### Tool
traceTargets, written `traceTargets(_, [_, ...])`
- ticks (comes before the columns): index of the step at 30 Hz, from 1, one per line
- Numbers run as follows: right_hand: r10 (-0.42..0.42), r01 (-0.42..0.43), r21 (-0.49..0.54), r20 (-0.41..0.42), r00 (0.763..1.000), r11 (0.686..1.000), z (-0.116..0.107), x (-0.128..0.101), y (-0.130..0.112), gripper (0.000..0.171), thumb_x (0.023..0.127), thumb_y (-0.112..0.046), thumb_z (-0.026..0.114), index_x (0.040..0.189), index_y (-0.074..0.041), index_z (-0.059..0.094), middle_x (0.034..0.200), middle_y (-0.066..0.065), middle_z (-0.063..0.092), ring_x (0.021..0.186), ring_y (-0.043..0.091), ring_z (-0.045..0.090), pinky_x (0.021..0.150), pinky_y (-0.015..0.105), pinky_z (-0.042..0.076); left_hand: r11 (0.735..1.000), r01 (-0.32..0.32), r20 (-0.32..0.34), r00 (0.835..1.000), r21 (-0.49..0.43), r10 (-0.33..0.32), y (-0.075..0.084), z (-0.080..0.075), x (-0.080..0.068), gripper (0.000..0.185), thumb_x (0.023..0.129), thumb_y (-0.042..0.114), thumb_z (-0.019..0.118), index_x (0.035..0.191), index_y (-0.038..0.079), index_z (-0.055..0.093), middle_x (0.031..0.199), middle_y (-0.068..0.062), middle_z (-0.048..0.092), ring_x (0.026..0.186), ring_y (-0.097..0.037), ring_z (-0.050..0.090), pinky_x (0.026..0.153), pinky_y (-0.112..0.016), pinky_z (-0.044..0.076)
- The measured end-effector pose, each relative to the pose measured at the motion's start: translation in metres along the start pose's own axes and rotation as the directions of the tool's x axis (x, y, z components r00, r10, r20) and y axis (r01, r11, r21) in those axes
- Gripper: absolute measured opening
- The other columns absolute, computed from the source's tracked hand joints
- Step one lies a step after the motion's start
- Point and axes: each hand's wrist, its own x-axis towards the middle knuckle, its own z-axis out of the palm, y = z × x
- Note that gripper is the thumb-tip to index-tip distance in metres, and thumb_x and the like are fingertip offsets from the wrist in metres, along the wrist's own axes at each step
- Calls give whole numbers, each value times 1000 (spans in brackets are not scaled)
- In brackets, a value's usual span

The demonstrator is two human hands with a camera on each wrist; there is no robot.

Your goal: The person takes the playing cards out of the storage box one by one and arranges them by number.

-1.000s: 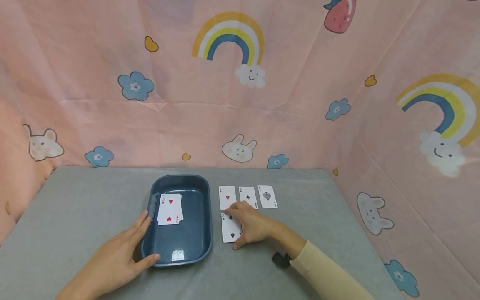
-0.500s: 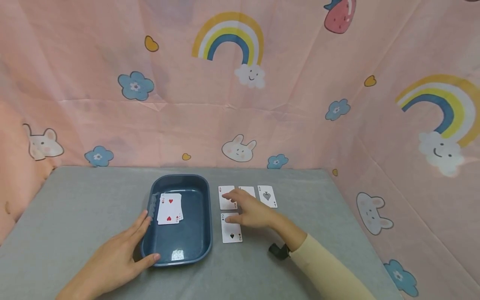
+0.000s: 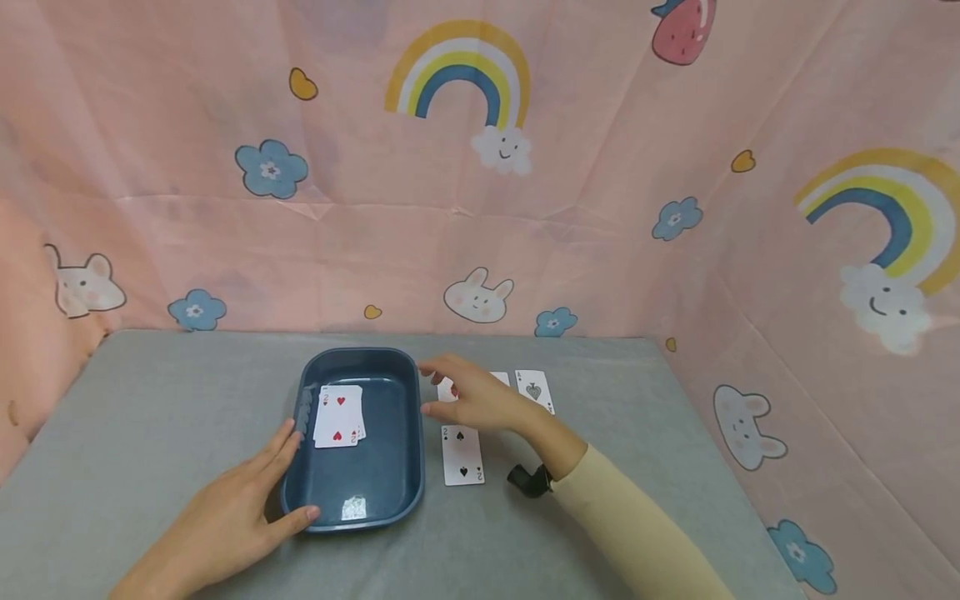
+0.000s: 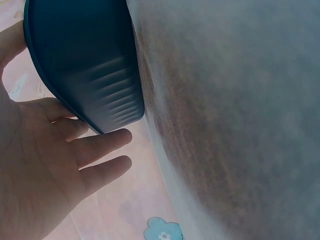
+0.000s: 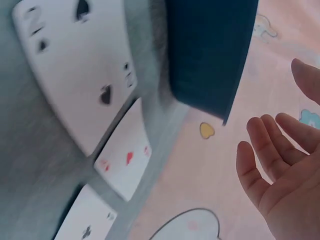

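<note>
Ahead of you: grey table cover (image 3: 150, 417), matte, running back to pink printed backdrop (image 3: 600, 250) on three sides. Horizontal fold crease crosses rear panel.

Your rear panel: rainbow (image 3: 457, 71) over smiling cloud (image 3: 501, 150); blue flower (image 3: 271, 169) to its left; yellow heart (image 3: 302, 86) above flower; white bunny face (image 3: 477, 297) low at centre, just above table edge.

Your right panel: second rainbow (image 3: 877, 200), strawberry (image 3: 682, 33) at top edge, another bunny (image 3: 748, 429) lower down.

Your left: mouse-eared face (image 3: 82, 287) near corner.
</note>
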Motion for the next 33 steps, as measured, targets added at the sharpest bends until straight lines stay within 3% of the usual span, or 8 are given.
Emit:
traceTargets(7, [-53, 53, -3, -29, 998, 999, 3, 16, -14, 61, 100, -26, 73, 153, -6, 50, 142, 12, 60, 122, 23, 57, 100, 44, 52, 1000, 13, 14, 1000, 4, -13, 1, -1, 1, 110, 87, 78, 64, 158, -3, 40, 167, -23, 33, 133, -49, 56, 97, -67, 50])
traceTargets(17, [-56, 55, -13, -43, 998, 998, 13, 41, -34, 61, 99, -28, 74, 153, -9, 52, 143, 7, 61, 127, 21, 58, 102, 33, 52, 1000, 13, 26, 1000, 6, -13, 0, -1, 1, 112, 87, 80, 63, 158, -4, 40, 166, -24, 32, 133, -49, 56, 96, -66, 51])
traceTargets(26, [-87, 83, -91, -46, 995, 992, 33, 68, -41, 59, 98, -27, 74, 150, -8, 56, 142, 8, 62, 126, 19, 60, 104, 30, 49, 1000, -1, 15, 1000, -5, 2, -2, -1, 0, 109, 88, 77, 64, 158, -3, 41, 167, -23, 32, 132, -48, 57, 95, -66, 52])
traceTargets(33, [-62, 61, -69, -12, 998, 996, 53, 83, -45, 58, 99, -29, 73, 150, -6, 56, 144, 8, 59, 131, 19, 58, 107, 28, 47, 1000, -17, 7, 1000, -3, 17, -3, 0, 1, 107, 89, 75, 65, 158, -3, 41, 167, -23, 32, 130, -47, 58, 94, -65, 52])
